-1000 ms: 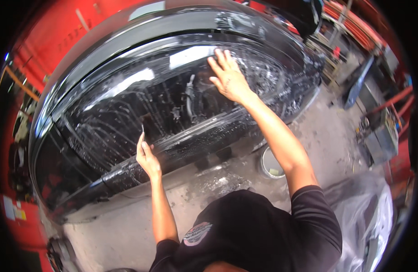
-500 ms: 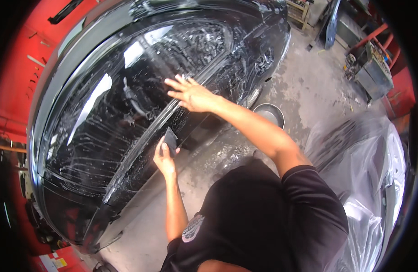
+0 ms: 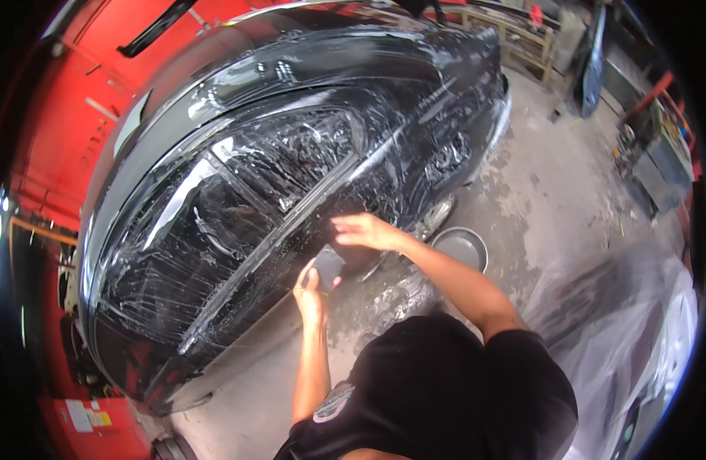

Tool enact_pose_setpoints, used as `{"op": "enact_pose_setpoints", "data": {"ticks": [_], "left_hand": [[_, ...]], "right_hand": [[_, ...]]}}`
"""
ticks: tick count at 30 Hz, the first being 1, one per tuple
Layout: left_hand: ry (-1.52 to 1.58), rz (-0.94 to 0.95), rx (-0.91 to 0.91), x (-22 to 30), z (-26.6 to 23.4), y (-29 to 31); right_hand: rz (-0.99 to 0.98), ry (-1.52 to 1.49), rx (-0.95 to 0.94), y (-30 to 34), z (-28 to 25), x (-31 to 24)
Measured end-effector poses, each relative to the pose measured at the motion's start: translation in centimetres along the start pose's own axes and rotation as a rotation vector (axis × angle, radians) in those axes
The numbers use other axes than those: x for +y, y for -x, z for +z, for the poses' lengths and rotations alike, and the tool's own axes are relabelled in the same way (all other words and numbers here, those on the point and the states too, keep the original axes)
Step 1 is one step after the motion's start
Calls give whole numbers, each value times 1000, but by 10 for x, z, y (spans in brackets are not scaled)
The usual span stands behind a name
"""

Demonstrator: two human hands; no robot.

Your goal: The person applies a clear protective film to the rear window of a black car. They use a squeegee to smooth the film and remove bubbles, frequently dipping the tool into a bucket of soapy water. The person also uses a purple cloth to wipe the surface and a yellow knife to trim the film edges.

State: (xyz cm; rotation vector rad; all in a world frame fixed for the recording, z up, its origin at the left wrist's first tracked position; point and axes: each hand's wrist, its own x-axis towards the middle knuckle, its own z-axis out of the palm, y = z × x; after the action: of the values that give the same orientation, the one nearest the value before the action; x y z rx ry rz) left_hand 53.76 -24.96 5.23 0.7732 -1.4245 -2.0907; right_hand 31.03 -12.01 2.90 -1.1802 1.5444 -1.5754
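Note:
A black car (image 3: 291, 245) wet with whitish suds fills the left and middle, its side windows streaked with foam. In my left hand (image 3: 313, 295) is a flat dark grey rectangular pad (image 3: 330, 264), pinched with the thumb on its near face; whether it is a sanding sheet or a scraper I cannot tell. My right hand (image 3: 366, 231) is in front of the door panel below the window trim, just right of and above the pad. Its fingers stretch out to the left, slightly blurred, and hold nothing. Whether they touch the panel is unclear.
A round grey basin (image 3: 464, 247) stands on the wet concrete floor (image 3: 521, 199) by the car's wheel. Clear plastic sheeting (image 3: 621, 330) drapes over something at the right. A grey metal box (image 3: 659, 172) is farther back, and a wooden rack (image 3: 521, 38) stands behind the car.
My right hand has come off the window trim, down and right toward the pad. My left hand has shifted slightly right with the pad, whose face shows more. The view has moved, showing more car roof.

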Motion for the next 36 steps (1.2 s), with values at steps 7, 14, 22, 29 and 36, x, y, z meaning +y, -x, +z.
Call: {"op": "enact_pose_setpoints", "data": {"ticks": [7,14,22,29,36], "left_hand": [[72,-147,-266,5,90,6],[-141,-80,-277,-3,119,-15],[-209,19,-279,-34,115,-48],[-227,-51,-380,-45,99,-84],[-157,-119,-403,-6,83,-79]], "right_hand": [[161,-674,-202,71,-36,-26],[270,-698,-69,83,-52,-30],[323,-546,164,104,-58,-30],[335,-488,173,92,-39,-50],[318,-648,239,68,-8,-46]]}}
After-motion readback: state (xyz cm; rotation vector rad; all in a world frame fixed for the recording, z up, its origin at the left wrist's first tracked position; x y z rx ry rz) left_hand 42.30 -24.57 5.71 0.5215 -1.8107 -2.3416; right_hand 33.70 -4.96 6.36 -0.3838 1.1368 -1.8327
